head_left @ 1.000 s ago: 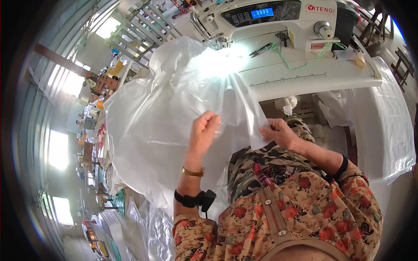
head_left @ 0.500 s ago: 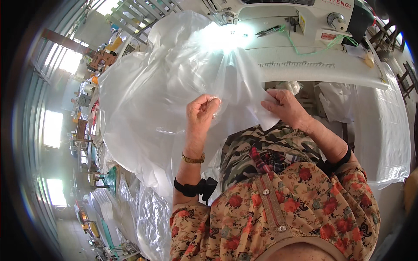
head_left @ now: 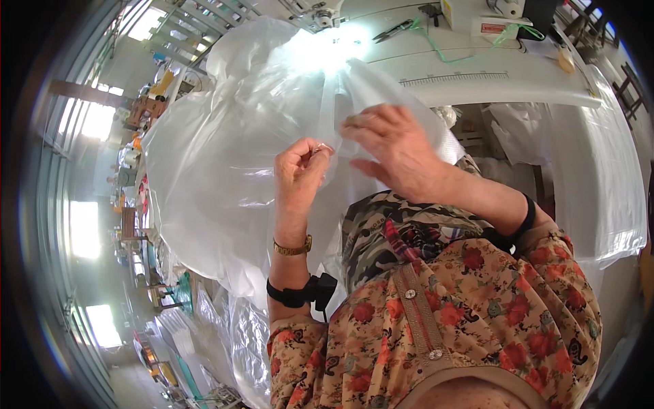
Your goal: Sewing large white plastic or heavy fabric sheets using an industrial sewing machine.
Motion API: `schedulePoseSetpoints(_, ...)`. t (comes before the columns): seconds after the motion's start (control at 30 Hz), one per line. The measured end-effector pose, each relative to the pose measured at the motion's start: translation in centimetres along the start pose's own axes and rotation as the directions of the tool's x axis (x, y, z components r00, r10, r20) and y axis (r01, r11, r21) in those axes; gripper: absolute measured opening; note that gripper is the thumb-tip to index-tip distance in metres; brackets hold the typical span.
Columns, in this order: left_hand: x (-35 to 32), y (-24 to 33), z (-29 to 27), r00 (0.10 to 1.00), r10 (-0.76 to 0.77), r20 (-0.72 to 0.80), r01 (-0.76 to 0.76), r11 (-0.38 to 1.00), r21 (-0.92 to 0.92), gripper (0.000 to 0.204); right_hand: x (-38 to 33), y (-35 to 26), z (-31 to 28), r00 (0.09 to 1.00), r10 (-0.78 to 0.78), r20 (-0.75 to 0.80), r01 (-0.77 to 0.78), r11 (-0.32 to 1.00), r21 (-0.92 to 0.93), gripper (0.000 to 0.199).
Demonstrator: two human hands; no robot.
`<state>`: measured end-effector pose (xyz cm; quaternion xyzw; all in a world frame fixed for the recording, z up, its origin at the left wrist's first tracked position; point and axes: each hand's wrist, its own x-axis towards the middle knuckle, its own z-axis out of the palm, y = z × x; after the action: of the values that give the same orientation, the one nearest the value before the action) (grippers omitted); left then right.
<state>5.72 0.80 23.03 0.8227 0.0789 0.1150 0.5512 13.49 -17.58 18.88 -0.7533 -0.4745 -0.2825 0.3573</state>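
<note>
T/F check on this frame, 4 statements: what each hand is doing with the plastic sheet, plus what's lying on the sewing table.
1. The left hand pinches the clear plastic sheet. True.
2. The right hand rests flat on the white table, off the sheet. False: it is raised at the sheet, beside the left hand.
3. Small snips lie on the table near the bright glare. True.
4. The left wrist is bare. False: it wears a gold-coloured watch and a black strap.
</note>
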Motion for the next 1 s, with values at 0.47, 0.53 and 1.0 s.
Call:
schedulePoseSetpoints(0.47, 0.3, -0.1, 2.7, 0.996, -0.051, 0.072, 0.066, 0.972, -0.227, 0.013, -1.9, -2.5, -0.2, 0.983, 0.110, 0.150, -0.177, 0.799, 0.575, 0.013)
schedulePoseSetpoints(0.53, 0.3, -0.3, 3.1, 0.996, -0.029, 0.085, 0.052, 0.958, -0.282, 0.012, -1.7, -2.8, -0.4, 0.987, 0.062, 0.145, -0.133, 0.818, 0.559, 0.015)
schedulePoseSetpoints(1.0, 0.6, 0.3, 3.4, 0.989, -0.055, 0.139, 0.105, 0.918, -0.383, 0.009, -5.6, 5.8, -4.0, 0.683, 0.694, 0.227, -0.686, 0.717, -0.125, 0.024)
